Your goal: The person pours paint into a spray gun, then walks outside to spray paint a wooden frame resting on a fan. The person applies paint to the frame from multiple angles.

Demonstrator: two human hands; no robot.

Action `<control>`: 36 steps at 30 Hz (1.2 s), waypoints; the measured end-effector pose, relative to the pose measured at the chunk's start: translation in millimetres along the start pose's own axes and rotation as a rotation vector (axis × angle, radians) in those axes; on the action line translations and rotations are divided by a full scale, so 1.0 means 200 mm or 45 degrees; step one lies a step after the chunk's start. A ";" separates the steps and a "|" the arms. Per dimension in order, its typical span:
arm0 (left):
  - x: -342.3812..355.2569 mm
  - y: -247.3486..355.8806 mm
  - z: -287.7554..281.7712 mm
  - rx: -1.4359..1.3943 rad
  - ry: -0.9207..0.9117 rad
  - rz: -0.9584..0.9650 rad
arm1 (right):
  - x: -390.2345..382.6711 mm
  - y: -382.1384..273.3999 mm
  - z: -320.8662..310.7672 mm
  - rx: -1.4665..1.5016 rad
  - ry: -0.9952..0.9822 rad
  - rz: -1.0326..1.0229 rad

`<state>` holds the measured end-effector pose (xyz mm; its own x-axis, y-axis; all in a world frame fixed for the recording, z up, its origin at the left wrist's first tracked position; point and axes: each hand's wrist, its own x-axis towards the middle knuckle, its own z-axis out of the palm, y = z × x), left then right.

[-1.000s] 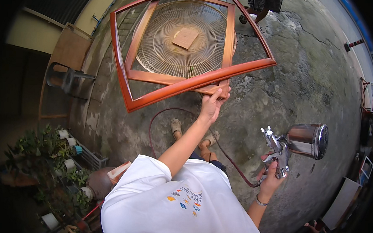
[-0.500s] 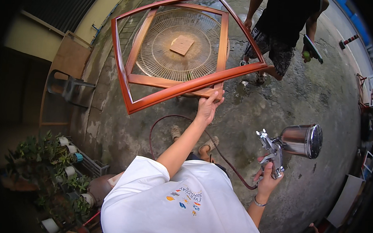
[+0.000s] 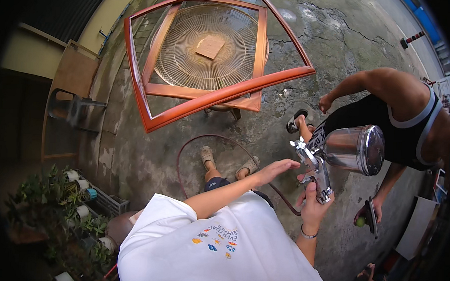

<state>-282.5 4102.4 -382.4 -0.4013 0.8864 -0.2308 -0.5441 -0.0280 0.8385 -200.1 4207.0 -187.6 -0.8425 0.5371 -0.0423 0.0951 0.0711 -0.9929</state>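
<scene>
My right hand (image 3: 315,207) is wrapped round the handle of a metal spray gun (image 3: 312,164), whose large silver cup (image 3: 348,146) points to the right. Close to the gun's nozzle side is my left hand (image 3: 279,169), its fingers stretched out and holding nothing. Ahead, a glossy reddish-brown wooden frame (image 3: 227,94) lies askew over a second, lighter brown frame (image 3: 157,52). Both rest over a round wire grille (image 3: 180,71) on a stand, with a small square board (image 3: 210,47) at its middle. A dark red hose (image 3: 181,156) loops across the ground below the gun.
At the right a person in a black sleeveless top (image 3: 399,118) passes close by, carrying a dark flat object (image 3: 372,217) and a green round thing (image 3: 360,221). A grey plastic chair (image 3: 71,106) stands left. Potted plants (image 3: 77,199) fill the lower left. The concrete ground (image 3: 281,125) is cracked.
My left hand has let go of the lighter frame and come back beside the spray gun. The gun has shifted slightly left and up. The other person has moved from the far side to my right.
</scene>
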 end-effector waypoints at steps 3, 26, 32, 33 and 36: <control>-0.04 -0.09 0.22 0.296 -0.588 -0.191 | 0.01 -0.03 0.03 -0.073 0.000 -0.086; -2.49 0.08 -1.57 1.250 1.216 0.028 | -0.78 -0.07 0.66 -0.245 0.516 0.010; -2.81 0.26 -1.69 1.219 1.389 0.314 | -1.10 -0.08 0.97 -0.133 0.058 -0.006; -2.84 0.28 -1.69 1.188 1.396 0.328 | -1.12 -0.09 1.01 -0.146 -0.023 -0.040; -2.90 0.32 -1.69 1.115 1.392 0.378 | -1.17 -0.14 1.09 -0.056 -0.229 -0.094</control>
<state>-334.4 3430.1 -361.7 -0.9922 0.0923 0.0840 0.1191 0.4996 0.8581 -121.4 3895.3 -173.7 -0.9287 0.3707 0.0077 0.0490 0.1434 -0.9885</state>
